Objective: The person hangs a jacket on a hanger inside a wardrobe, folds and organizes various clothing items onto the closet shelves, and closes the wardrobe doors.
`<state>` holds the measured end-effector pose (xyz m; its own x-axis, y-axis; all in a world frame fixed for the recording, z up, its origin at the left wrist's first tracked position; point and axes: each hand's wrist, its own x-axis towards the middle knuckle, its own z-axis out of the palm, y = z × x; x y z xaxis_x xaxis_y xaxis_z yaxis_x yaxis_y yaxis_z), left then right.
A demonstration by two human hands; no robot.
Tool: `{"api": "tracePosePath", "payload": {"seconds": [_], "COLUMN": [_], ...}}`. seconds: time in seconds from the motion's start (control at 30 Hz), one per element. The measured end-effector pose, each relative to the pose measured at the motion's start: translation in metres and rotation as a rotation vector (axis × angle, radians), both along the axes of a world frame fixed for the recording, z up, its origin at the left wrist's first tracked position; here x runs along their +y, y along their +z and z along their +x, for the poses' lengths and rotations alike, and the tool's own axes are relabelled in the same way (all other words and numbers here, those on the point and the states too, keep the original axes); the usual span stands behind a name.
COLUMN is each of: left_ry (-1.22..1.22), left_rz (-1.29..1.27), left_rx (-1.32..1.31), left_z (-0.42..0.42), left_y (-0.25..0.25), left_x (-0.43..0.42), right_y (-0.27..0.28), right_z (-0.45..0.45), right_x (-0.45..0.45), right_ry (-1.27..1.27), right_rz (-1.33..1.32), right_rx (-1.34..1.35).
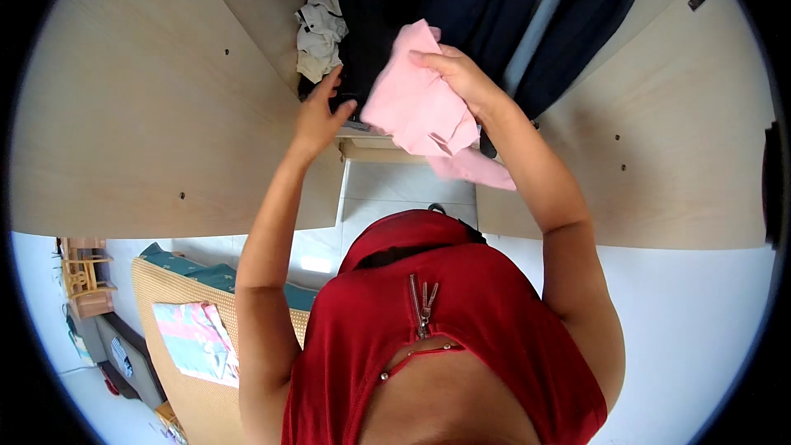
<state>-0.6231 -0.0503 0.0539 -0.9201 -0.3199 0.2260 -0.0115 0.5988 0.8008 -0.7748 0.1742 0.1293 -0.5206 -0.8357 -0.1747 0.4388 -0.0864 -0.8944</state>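
Note:
A pink folded cloth garment (416,103) is gripped in my right hand (465,78), thumb on top, with a loose end hanging below my forearm. To its left, my left hand (321,115) reaches into the wardrobe, fingers apart and holding nothing. Just beyond those fingertips lies a crumpled white and cream garment (321,33) at the wardrobe's left side. Dark clothes (461,0) hang behind the pink garment, with a light blue one (540,25) among them.
Wooden wardrobe doors stand open on the left (140,115) and right (659,115). Behind me on the left, a bed with a woven mat (189,284) bears a folded patterned cloth (194,342). A wooden chair (86,272) stands farther off. Pale floor tiles (383,189) show below the wardrobe.

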Motion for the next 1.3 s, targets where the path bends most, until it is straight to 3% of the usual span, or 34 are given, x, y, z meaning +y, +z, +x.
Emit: {"api": "tracePosePath", "payload": {"seconds": [0.2, 0.37, 0.47, 0.53, 0.6, 0.67, 0.77, 0.9, 1.3], "left_ry": [-0.097, -0.164, -0.284, -0.056, 0.107, 0.109, 0.112, 0.062, 0.042], "left_rz": [-0.221, -0.419, 0.308, 0.655, 1.064, 1.202, 1.155, 1.135, 0.97], "left_rx": [0.285, 0.42, 0.223, 0.063, 0.277, 0.313, 0.244, 0.193, 0.189], "left_z": [0.003, -0.013, -0.019, -0.02, -0.044, -0.047, -0.043, -0.04, -0.034], "left_y": [0.016, 0.041, 0.047, 0.058, 0.037, 0.089, 0.121, 0.129, 0.166], "left_x": [0.066, 0.068, 0.048, 0.036, 0.001, -0.01, -0.042, -0.083, -0.047], "right_y": [0.011, 0.008, 0.005, 0.001, 0.001, -0.005, -0.008, -0.021, -0.044], "right_z": [0.005, 0.01, 0.005, 0.0, -0.003, -0.009, -0.016, -0.026, -0.039], "right_x": [-0.004, -0.004, -0.002, -0.001, 0.005, 0.013, 0.025, 0.04, 0.05], "right_ry": [-0.14, -0.123, -0.041, 0.019, 0.092, 0.191, 0.206, 0.112, 0.019], "right_rz": [-0.026, -0.062, -0.105, -0.145, -0.117, -0.094, 0.072, 0.14, 0.291], "right_rx": [-0.192, -0.167, -0.153, -0.14, -0.061, 0.012, 0.15, 0.125, 0.346]}}
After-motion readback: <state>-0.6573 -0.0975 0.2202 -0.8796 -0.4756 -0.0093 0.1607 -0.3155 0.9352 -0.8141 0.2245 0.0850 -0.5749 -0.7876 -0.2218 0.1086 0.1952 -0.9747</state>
